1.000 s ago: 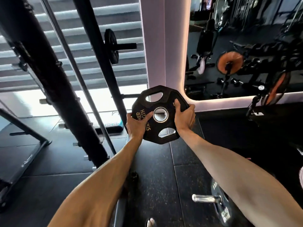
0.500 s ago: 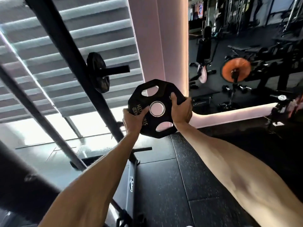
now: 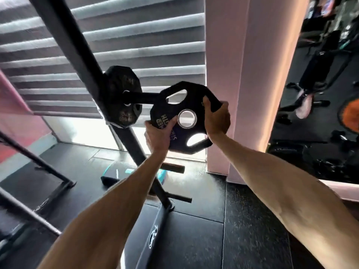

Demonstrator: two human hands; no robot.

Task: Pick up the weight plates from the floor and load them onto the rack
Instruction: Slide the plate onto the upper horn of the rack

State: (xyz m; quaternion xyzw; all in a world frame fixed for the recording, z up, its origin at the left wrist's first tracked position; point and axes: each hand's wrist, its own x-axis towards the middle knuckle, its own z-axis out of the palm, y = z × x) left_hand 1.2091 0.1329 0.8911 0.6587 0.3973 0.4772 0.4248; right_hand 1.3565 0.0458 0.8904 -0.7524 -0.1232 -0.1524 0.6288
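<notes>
My 2 hands grip 1 black weight plate (image 3: 196,105) at chest height. My left hand (image 3: 158,135) curls round its lower left edge, thumb across the white lettering on the face. My right hand (image 3: 216,121) clamps the right edge, thumb on the face and fingers wrapped behind the rim.

The plate is in the air, face toward me and tilted a little, with 2 grip holes and a steel-ringed centre hole showing. It is just beside the rack, and its upper left edge covers the tip of a horizontal peg (image 3: 143,98). The centre hole sits lower and to the right of that peg, so the plate is not on it.

Another black plate (image 3: 120,82) already hangs on the same peg, close against the slanted black upright (image 3: 77,51). 2 shorter bare pegs (image 3: 173,167) stick out lower down the upright.

Behind the rack are grey window blinds (image 3: 136,35), and a pale pink pillar (image 3: 242,74) stands to the right. Below is dark rubber floor (image 3: 194,230).
</notes>
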